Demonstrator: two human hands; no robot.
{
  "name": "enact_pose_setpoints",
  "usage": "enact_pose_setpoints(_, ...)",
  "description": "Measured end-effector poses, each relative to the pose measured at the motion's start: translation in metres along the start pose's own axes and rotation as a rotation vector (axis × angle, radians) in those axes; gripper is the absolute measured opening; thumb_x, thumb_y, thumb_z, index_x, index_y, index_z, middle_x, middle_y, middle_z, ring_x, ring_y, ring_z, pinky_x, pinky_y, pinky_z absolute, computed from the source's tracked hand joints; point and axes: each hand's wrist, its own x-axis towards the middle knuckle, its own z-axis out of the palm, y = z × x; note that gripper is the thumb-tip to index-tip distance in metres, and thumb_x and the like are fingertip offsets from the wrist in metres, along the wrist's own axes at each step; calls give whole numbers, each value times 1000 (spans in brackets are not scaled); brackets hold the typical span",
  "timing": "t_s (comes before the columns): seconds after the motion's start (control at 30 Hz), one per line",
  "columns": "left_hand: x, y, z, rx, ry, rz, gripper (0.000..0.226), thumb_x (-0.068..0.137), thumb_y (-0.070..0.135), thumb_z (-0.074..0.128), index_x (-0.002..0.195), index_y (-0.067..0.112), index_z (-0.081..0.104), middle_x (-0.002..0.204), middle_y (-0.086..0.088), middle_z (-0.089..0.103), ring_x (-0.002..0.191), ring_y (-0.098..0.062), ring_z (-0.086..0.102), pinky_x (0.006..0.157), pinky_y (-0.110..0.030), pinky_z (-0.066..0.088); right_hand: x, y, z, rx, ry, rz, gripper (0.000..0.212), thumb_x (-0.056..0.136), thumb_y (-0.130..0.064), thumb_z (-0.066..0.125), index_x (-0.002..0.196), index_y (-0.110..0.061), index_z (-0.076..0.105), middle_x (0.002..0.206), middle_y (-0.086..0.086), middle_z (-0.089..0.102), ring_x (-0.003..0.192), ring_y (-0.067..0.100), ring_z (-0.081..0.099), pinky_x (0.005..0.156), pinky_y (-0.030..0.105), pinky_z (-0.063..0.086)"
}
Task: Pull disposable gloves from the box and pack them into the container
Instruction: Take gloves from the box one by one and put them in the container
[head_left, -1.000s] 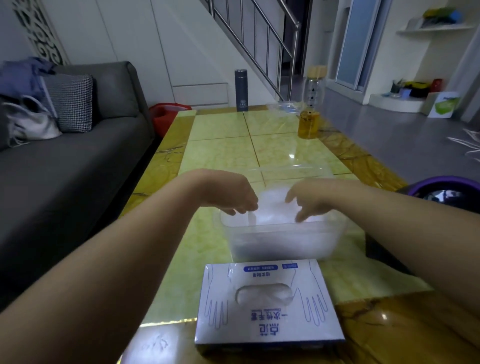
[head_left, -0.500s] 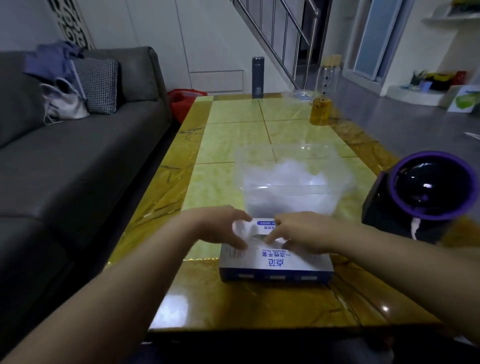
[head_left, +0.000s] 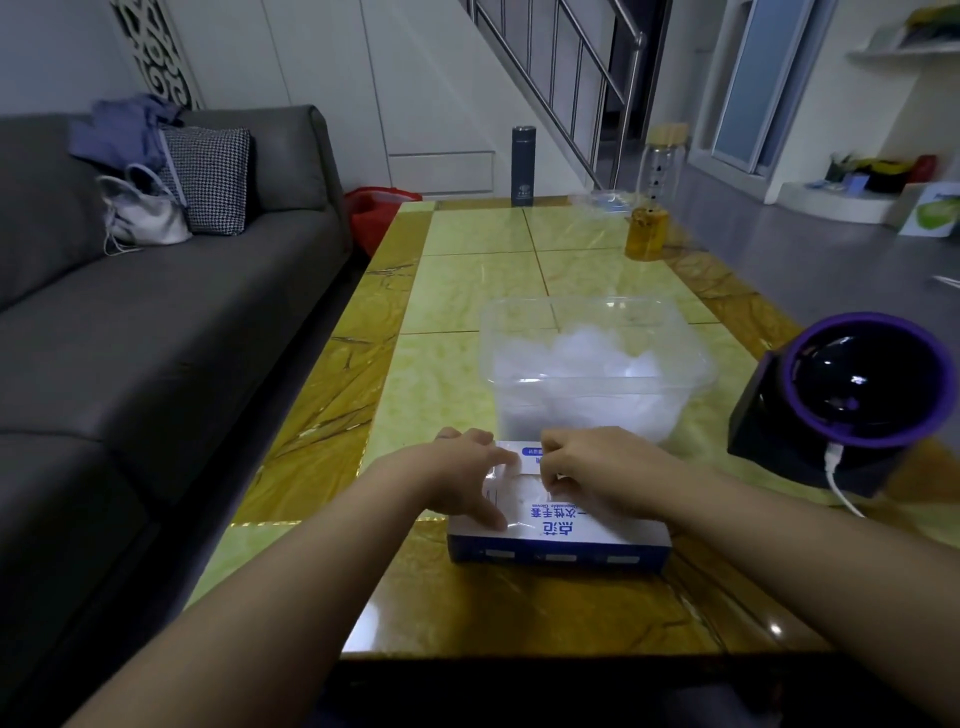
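A white and blue glove box (head_left: 566, 538) lies flat near the table's front edge. My left hand (head_left: 465, 480) rests on its left top with fingers spread, the thumb near the front edge. My right hand (head_left: 597, 470) sits on the box's right top, its fingers curled down at the opening, where they pinch a translucent glove (head_left: 519, 487). Just behind the box stands a clear plastic container (head_left: 691, 364) holding a crumpled heap of clear gloves (head_left: 587, 361).
A black device with a purple rim (head_left: 857, 384) and a white cable stands at the right. A jar of yellow liquid (head_left: 647, 236), a dark flask (head_left: 522, 166) and a clear bottle (head_left: 662, 161) stand at the far end. A grey sofa (head_left: 156, 332) runs along the left.
Both hands left the container and came back to the glove box. My view pulled back and rose, and the right hand's fingers curled at the box opening.
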Motion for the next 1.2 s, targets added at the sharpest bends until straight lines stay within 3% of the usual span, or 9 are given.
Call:
enact_pose_setpoints(0.17, 1, -1, 0, -8, 3, 0, 83, 83, 45, 67, 149, 35, 20, 158, 4, 12, 144, -28, 8, 113, -49, 20, -7, 2, -15, -100, -8, -22, 10, 94, -16, 50, 98, -21, 59, 104, -6, 49, 82, 19, 54, 67, 33, 43)
enact_pose_setpoints(0.37, 1, -2, 1, -33, 4, 0, 83, 83, 45, 67, 150, 35, 19, 159, 5, 9, 144, -28, 6, 114, -49, 19, -5, 2, -14, 3, 145, 169, 14, 100, -26, 39, 105, -22, 52, 113, -4, 51, 94, 20, 54, 67, 30, 32)
enact_pose_setpoints(0.5, 1, -3, 3, -33, 2, 5, 82, 83, 45, 67, 149, 35, 20, 159, 6, 8, 144, -28, 5, 114, -50, 18, -8, -5, -3, 128, 120, 220, 27, 96, -39, 48, 118, -24, 55, 120, -9, 53, 107, 16, 53, 80, 30, 41)
enact_pose_setpoints(0.6, 2, -3, 3, -31, 8, 10, 82, 83, 44, 67, 149, 34, 20, 159, 5, 10, 144, -28, 6, 114, -50, 19, -7, -9, -9, 136, 101, 226, 20, 95, -35, 53, 105, -22, 65, 108, -7, 62, 102, 15, 57, 79, 30, 45)
enact_pose_setpoints(0.8, 6, -3, 3, -22, 11, -3, 87, 80, 47, 69, 150, 25, 22, 155, 4, 20, 139, -28, 15, 112, -46, 26, -2, -4, -86, 337, 624, 155, 12, 93, -19, 59, 93, -12, 68, 82, -8, 57, 76, 10, 53, 71, 25, 41)
enact_pose_setpoints(0.87, 2, -2, 0, -78, 18, -8, 84, 80, 46, 70, 148, 29, 25, 154, 3, 22, 139, -26, 20, 112, -43, 28, -2, -2, -110, 342, 690, 160, 12, 92, -18, 60, 93, -11, 69, 82, -7, 59, 77, 10, 53, 70, 23, 39)
enact_pose_setpoints(0.97, -10, -8, -15, -293, 73, 63, 78, 78, 45, 72, 145, 32, 34, 153, 6, 27, 137, -18, 32, 111, -38, 31, -4, 5, -122, 316, 640, 179, 15, 92, -23, 61, 96, -13, 71, 87, -8, 60, 82, 9, 54, 68, 19, 39)
enact_pose_setpoints(1.1, -28, -21, -30, -1005, 3, 334, 70, 70, 51, 76, 131, 36, 46, 136, 11, 52, 124, -5, 49, 105, -29, 38, -9, 7, -115, 351, 557, 193, 17, 91, -27, 61, 98, -16, 71, 88, -11, 61, 81, 5, 54, 68, 7, 38)
enact_pose_setpoints(1.2, -23, -24, -33, -1349, 232, 346, 89, 47, 65, 82, 121, 23, 57, 122, 6, 65, 115, -9, 60, 99, -31, 45, -10, 7, -111, 364, 531, 184, 17, 90, -27, 61, 99, -17, 72, 86, -16, 59, 78, -3, 53, 71, 12, 41)
